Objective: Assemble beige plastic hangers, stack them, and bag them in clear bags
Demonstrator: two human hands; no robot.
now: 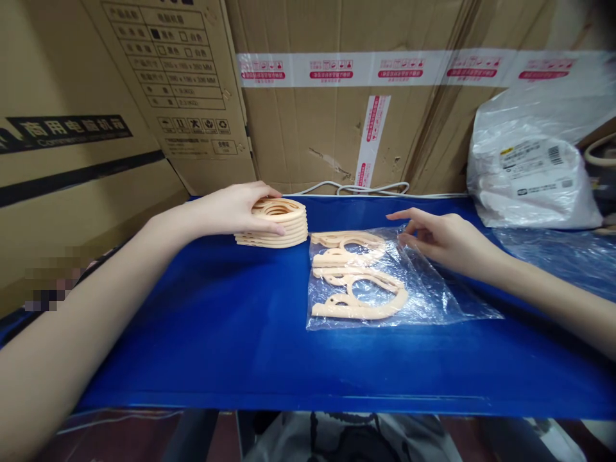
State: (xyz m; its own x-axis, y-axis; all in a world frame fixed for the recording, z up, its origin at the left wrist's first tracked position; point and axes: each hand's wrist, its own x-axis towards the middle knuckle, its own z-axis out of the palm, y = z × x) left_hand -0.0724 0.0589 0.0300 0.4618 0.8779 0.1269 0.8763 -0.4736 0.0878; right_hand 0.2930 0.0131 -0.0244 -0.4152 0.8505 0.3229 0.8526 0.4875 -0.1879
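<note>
blue cover [231, 353]: spread over the table, its front edge running across the lower part of the view.
stack [289, 234]: tan curved pieces piled flat one on another, near the back of the cover, left of the clear bag.
left hand [228, 208]: clamped on the stack, thumb along the near side, fingers over the top towards the far side.
clear bag [433, 305]: lying flat and wrinkled just right of the stack.
bagged pieces [370, 312]: tan and curved like the stacked ones, inside the bag, one group behind another.
right hand [445, 237]: at the far right part of the bag, index finger stretched out to the left, thumb and other fingers bent close to the film; whether they pinch it, i cannot tell.
cardboard [312, 128]: standing behind the cover, crossed by printed white tape [356, 69].
white cable [370, 186]: looped along the back edge.
white parcel [529, 186]: back right, bearing a printed label.
</note>
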